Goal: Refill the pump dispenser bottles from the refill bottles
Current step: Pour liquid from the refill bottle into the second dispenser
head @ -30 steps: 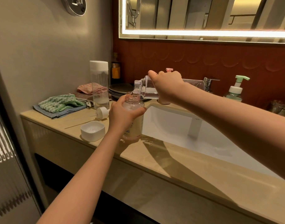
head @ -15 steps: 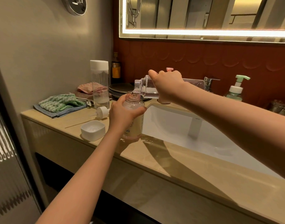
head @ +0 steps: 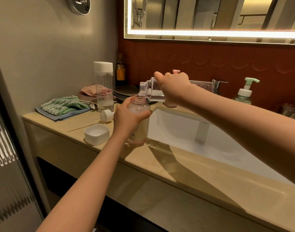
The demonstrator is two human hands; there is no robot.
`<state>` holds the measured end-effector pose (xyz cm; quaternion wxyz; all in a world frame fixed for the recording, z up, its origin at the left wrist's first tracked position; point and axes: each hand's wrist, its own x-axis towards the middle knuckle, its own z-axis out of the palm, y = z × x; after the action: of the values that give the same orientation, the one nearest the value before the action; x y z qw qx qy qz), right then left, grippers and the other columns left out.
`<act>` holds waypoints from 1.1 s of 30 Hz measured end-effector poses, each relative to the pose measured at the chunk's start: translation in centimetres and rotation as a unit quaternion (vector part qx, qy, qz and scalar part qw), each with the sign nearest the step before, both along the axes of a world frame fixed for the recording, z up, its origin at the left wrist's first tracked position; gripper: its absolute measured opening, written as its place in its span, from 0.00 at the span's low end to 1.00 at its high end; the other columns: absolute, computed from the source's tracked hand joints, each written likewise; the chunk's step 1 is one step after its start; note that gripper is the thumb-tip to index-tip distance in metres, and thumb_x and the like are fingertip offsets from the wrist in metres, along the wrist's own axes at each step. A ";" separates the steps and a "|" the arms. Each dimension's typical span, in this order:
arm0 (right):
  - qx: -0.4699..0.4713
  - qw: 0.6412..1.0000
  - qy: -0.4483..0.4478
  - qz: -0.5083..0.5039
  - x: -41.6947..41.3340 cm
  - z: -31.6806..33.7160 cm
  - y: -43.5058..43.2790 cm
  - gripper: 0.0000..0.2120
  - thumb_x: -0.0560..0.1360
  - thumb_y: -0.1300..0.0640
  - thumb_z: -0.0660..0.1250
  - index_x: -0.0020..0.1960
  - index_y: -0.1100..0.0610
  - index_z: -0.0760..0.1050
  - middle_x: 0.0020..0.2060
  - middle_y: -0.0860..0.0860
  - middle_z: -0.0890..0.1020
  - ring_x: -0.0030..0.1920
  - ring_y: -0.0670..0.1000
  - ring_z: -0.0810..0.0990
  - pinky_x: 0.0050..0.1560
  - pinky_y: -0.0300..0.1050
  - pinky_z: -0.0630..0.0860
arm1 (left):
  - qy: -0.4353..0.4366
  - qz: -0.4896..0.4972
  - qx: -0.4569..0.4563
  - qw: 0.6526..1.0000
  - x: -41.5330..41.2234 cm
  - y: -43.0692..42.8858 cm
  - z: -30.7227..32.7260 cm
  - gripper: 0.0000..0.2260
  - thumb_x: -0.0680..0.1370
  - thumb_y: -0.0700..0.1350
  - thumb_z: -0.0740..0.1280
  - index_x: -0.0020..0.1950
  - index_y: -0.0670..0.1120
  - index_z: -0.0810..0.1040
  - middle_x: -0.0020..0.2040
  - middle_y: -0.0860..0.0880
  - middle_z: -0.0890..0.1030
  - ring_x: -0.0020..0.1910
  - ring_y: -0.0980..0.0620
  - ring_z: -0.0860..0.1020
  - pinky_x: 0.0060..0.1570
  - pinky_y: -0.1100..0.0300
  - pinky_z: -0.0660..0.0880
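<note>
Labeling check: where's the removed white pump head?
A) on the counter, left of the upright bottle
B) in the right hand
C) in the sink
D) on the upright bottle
A: the white pump head lies on the counter, left of the upright bottle the left hand grips.

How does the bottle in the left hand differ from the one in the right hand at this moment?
The dispenser bottle stands upright on the counter; the refill bottle is tipped nearly level above its mouth. The dispenser bottle is pink-tinted with a cream label; the refill bottle is plain clear. Both are uncapped.
</note>
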<state>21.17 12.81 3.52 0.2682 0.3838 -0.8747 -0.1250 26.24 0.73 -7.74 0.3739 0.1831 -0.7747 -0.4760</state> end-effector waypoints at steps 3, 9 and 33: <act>0.001 1.000 -0.003 0.003 0.0 0.0 0.0 0.30 0.72 0.64 0.69 0.69 0.60 0.59 0.37 0.53 0.67 0.41 0.53 0.69 0.32 0.44 0.66 | -0.003 0.001 0.000 1.000 0.0 0.0 0.0 0.35 0.67 0.54 0.75 0.71 0.50 0.66 0.65 0.47 0.72 0.63 0.46 0.70 0.56 0.51 0.72; -0.001 1.000 -0.006 0.003 -0.3 0.0 -0.2 0.29 0.72 0.65 0.69 0.68 0.60 0.59 0.31 0.51 0.61 0.41 0.54 0.69 0.39 0.47 0.67 | -0.002 0.001 -0.003 1.000 -0.1 0.0 -0.1 0.35 0.68 0.53 0.74 0.71 0.50 0.66 0.66 0.47 0.71 0.63 0.46 0.70 0.55 0.52 0.71; 0.019 1.000 -0.005 -0.022 0.3 0.1 0.2 0.31 0.71 0.64 0.69 0.69 0.59 0.58 0.52 0.58 0.76 0.45 0.57 0.74 0.42 0.51 0.70 | -0.015 -0.001 -0.019 1.000 -0.4 -0.3 -0.3 0.38 0.63 0.60 0.72 0.70 0.50 0.67 0.64 0.47 0.73 0.61 0.45 0.71 0.55 0.49 0.74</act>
<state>21.43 12.96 3.59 0.2538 0.3697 -0.8819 -0.1456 25.84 0.42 -8.08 0.3655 0.1822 -0.7893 -0.4584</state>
